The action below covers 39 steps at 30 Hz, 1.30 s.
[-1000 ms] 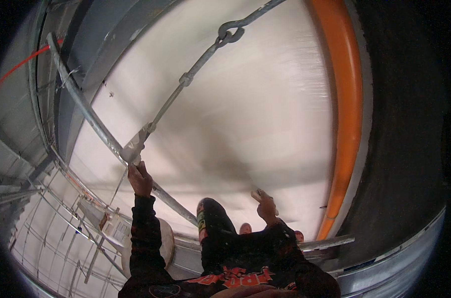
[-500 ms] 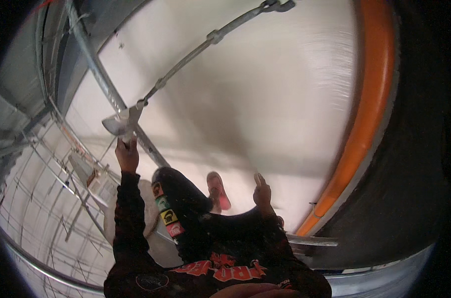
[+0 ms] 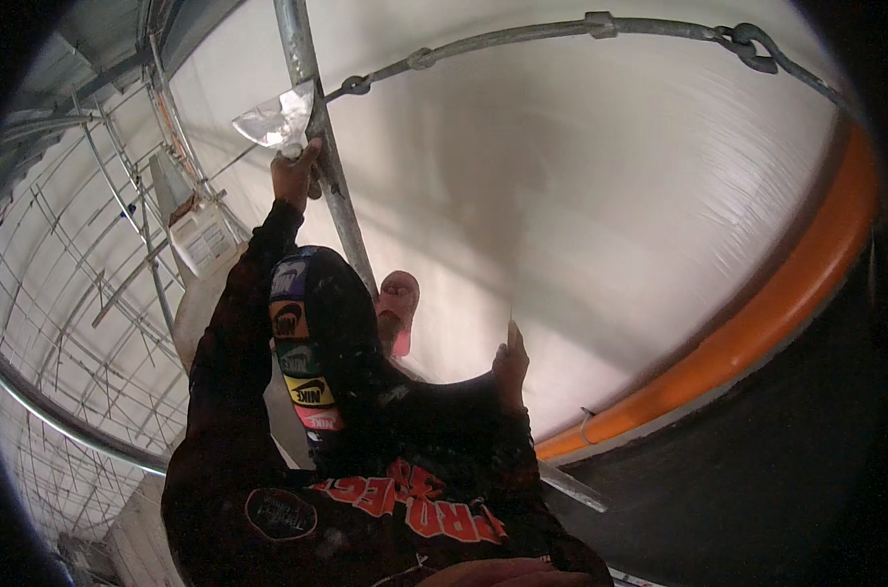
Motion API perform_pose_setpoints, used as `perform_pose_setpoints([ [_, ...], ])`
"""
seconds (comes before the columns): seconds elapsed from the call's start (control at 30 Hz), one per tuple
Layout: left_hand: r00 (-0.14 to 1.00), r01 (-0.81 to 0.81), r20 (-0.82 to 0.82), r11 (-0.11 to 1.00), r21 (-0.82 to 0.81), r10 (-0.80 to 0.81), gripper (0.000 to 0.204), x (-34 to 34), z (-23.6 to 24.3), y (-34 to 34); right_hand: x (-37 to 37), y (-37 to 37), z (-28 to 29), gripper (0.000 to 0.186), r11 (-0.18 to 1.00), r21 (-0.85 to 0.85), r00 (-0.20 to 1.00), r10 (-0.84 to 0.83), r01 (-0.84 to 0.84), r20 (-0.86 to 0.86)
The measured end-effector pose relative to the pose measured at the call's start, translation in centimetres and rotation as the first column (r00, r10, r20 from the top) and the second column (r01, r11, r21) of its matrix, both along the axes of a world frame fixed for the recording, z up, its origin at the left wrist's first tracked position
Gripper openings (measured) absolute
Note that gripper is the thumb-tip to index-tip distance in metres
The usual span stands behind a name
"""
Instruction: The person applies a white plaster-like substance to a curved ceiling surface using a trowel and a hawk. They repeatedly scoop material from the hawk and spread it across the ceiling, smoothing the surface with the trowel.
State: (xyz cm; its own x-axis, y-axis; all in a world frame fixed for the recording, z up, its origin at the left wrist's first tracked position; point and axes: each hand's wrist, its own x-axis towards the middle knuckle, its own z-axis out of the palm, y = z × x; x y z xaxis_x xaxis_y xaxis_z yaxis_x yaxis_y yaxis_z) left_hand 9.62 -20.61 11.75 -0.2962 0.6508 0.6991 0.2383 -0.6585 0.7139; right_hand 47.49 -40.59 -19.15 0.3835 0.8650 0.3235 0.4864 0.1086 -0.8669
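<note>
My left hand (image 3: 294,178) is closed round the handle of a wide, fan-shaped putty knife (image 3: 276,117) and holds it up beside a grey steel pole (image 3: 341,205). White smears mark its shiny metal blade, which in this view overlaps the pole's edge; whether they touch I cannot tell. Lower and to the right, my right hand (image 3: 510,370) grips a thin tool with a pale handle (image 3: 511,333). Turned edge-on, that tool hides its blade shape, so its exact kind is unclear. Behind it spreads a large smooth white surface (image 3: 600,196) with soft shadows across it.
A metal tie rod (image 3: 503,39) with hooked ends runs across the top. An orange tube (image 3: 786,333) curves along the right beside a dark surface (image 3: 757,460). Scaffold poles (image 3: 121,186) and a white plastic container (image 3: 201,235) stand left. My pinkish-red shoe (image 3: 397,303) shows below centre.
The view has turned, so the pole, tie rod and orange tube sit further right. My left hand and the putty knife appear higher. Both hands keep their tools.
</note>
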Motion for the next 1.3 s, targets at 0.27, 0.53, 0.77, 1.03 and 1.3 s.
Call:
perform_pose_setpoints([
  [0.27,0.967,0.144,0.224,0.985,-0.092,-0.12,0.03,1.4,0.1,0.5,-0.4,0.7,-1.3,0.052,0.994,0.106,0.984,-0.034,0.015,0.173],
  [0.53,0.98,0.069,0.191,0.995,-0.068,-0.055,0.025,3.0,-0.1,0.6,-1.2,0.0,-2.1,0.045,0.992,0.019,0.956,0.113,-0.122,0.271],
  [0.77,0.949,0.221,0.261,0.966,-0.138,-0.18,0.026,1.8,0.5,0.1,-1.6,0.2,-1.2,0.047,0.984,0.146,0.956,0.057,-0.102,0.286],
  [1.03,0.934,0.275,0.275,0.95,-0.144,-0.229,0.033,1.6,0.4,0.5,-1.4,0.7,-1.6,0.051,0.992,0.091,0.966,0.064,-0.09,0.251],
  [1.3,0.943,0.238,0.27,0.962,-0.131,-0.196,0.03,2.2,1.0,-0.8,-1.5,0.7,-1.6,0.056,0.994,0.041,0.971,0.09,-0.102,0.221],
])
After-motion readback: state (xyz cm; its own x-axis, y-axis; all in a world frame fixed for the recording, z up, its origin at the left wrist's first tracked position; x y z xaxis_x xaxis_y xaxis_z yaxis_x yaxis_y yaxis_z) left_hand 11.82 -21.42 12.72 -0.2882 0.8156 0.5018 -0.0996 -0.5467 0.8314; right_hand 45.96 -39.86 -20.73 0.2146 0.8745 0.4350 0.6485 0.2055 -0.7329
